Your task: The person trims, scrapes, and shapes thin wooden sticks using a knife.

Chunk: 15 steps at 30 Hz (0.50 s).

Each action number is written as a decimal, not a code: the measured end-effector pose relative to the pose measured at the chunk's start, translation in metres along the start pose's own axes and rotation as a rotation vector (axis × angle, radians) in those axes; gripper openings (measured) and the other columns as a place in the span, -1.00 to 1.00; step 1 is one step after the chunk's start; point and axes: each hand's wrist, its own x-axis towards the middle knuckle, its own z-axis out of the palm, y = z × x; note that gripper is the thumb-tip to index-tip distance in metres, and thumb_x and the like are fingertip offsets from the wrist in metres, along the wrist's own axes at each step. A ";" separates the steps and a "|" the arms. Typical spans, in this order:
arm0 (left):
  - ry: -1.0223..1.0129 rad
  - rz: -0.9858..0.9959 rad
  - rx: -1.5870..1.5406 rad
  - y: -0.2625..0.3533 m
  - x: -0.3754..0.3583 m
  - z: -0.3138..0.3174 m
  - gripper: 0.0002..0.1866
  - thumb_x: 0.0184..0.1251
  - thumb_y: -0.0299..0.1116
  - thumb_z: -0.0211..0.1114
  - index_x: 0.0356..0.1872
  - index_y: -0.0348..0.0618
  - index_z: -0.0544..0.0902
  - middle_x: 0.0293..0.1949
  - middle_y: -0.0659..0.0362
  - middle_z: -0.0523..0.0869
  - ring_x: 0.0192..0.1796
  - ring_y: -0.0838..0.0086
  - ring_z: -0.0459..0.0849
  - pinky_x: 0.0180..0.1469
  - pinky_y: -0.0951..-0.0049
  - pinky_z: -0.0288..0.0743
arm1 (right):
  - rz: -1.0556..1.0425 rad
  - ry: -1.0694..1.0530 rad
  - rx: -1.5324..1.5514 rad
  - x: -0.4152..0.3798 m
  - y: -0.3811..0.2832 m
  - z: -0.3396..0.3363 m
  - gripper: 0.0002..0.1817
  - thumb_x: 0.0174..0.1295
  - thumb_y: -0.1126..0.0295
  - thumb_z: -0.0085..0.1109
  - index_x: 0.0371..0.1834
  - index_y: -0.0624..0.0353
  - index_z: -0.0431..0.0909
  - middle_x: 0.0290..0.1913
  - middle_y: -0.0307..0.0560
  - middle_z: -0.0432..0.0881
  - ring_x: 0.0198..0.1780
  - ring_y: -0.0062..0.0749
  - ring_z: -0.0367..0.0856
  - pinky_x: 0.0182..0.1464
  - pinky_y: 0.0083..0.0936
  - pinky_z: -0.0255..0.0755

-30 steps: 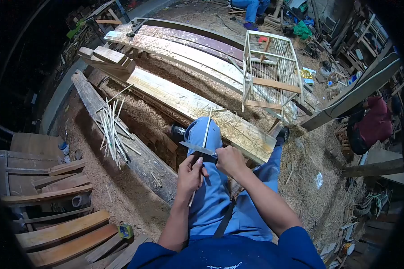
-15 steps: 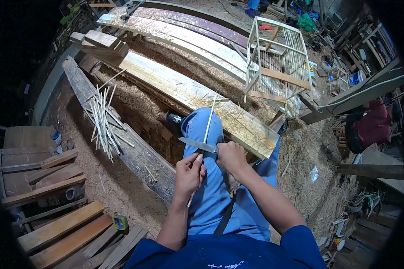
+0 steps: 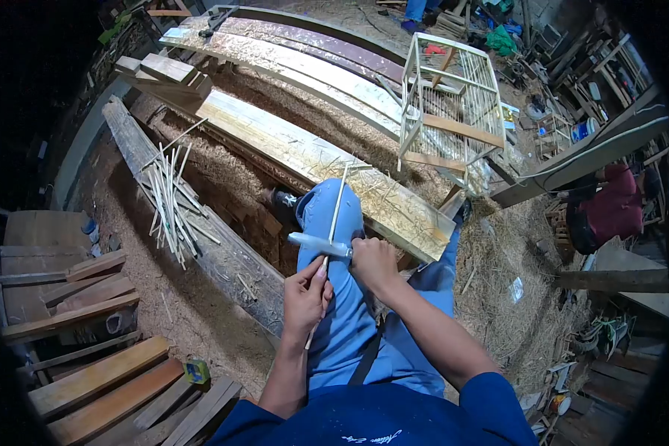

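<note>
Shaving is going best with the flat steel knife blade (image 3: 318, 244) held shallow: right hand (image 3: 372, 262) is clamping its handle, left hand (image 3: 307, 293) is pinching the thin pale bamboo stick (image 3: 334, 215) on the blue-trousered knee (image 3: 325, 212), pointing toward twelve o'clock

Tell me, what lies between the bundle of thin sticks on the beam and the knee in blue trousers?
In the head view, between the stick bundle and the knee lies a sunken gap strewn with wood shavings, with a dark shoe beside the knee.

Blue short-sleeved shirt, blue trousers, dark shoes, bare forearms.
</note>
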 end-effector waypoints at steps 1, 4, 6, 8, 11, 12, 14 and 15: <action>-0.005 0.004 0.006 -0.001 -0.002 -0.001 -0.65 0.57 -0.36 0.12 0.24 -0.30 0.57 -0.63 0.28 0.53 -0.74 0.76 0.28 -0.74 0.67 0.12 | 0.009 -0.018 -0.022 -0.001 -0.001 0.001 -0.89 0.09 0.46 0.11 -0.42 0.21 0.63 -0.40 0.18 0.69 -0.31 0.12 0.72 -0.23 -0.02 0.58; -0.013 -0.004 0.007 -0.007 -0.003 -0.004 -0.63 0.57 -0.38 0.11 0.29 -0.26 0.54 -0.62 0.28 0.53 -0.73 0.75 0.29 -0.73 0.67 0.14 | 0.029 -0.055 -0.034 0.000 -0.003 -0.003 -0.83 0.17 0.45 0.04 -0.38 0.21 0.66 -0.35 0.18 0.71 -0.27 0.11 0.74 -0.20 -0.03 0.60; 0.002 0.023 -0.017 -0.009 -0.003 -0.002 -0.65 0.58 -0.39 0.10 0.28 -0.25 0.55 -0.63 0.28 0.53 -0.73 0.75 0.28 -0.73 0.68 0.14 | 0.041 -0.071 -0.030 0.000 -0.001 -0.003 -0.83 0.16 0.45 0.05 -0.37 0.22 0.66 -0.33 0.19 0.71 -0.24 0.11 0.74 -0.18 -0.04 0.60; -0.012 0.041 0.014 -0.007 -0.011 -0.003 -0.64 0.58 -0.40 0.09 0.29 -0.23 0.55 -0.63 0.29 0.52 -0.73 0.75 0.28 -0.73 0.69 0.14 | 0.040 0.021 0.007 0.002 0.005 0.004 -0.90 0.04 0.47 0.12 -0.43 0.21 0.62 -0.42 0.21 0.68 -0.31 0.15 0.71 -0.23 0.03 0.57; -0.007 0.045 0.060 -0.004 -0.013 -0.002 -0.64 0.58 -0.40 0.08 0.31 -0.20 0.54 -0.64 0.29 0.52 -0.74 0.76 0.27 -0.73 0.69 0.13 | 0.010 -0.035 -0.003 0.001 0.003 0.000 -0.84 0.10 0.47 0.10 -0.35 0.22 0.68 -0.33 0.21 0.71 -0.25 0.12 0.74 -0.21 -0.02 0.60; 0.003 0.034 0.067 -0.004 -0.016 -0.003 -0.64 0.58 -0.40 0.08 0.31 -0.18 0.54 -0.64 0.29 0.52 -0.75 0.76 0.27 -0.73 0.70 0.13 | 0.049 -0.075 -0.002 0.003 -0.001 -0.006 -0.85 0.09 0.47 0.12 -0.35 0.23 0.68 -0.33 0.21 0.71 -0.25 0.11 0.74 -0.21 -0.03 0.61; 0.006 0.054 0.088 -0.005 -0.017 -0.002 -0.64 0.58 -0.40 0.08 0.31 -0.16 0.55 -0.65 0.29 0.52 -0.76 0.75 0.27 -0.74 0.69 0.13 | 0.063 -0.011 0.042 0.003 0.003 0.003 -0.88 0.08 0.46 0.12 -0.42 0.24 0.65 -0.40 0.26 0.68 -0.26 0.20 0.71 -0.20 0.06 0.57; 0.017 0.051 0.102 -0.005 -0.018 -0.002 -0.64 0.58 -0.41 0.08 0.31 -0.17 0.55 -0.66 0.29 0.51 -0.76 0.75 0.27 -0.74 0.68 0.14 | 0.064 -0.003 0.041 0.005 0.003 0.000 -0.88 0.08 0.46 0.12 -0.42 0.24 0.65 -0.40 0.26 0.68 -0.26 0.20 0.71 -0.20 0.06 0.57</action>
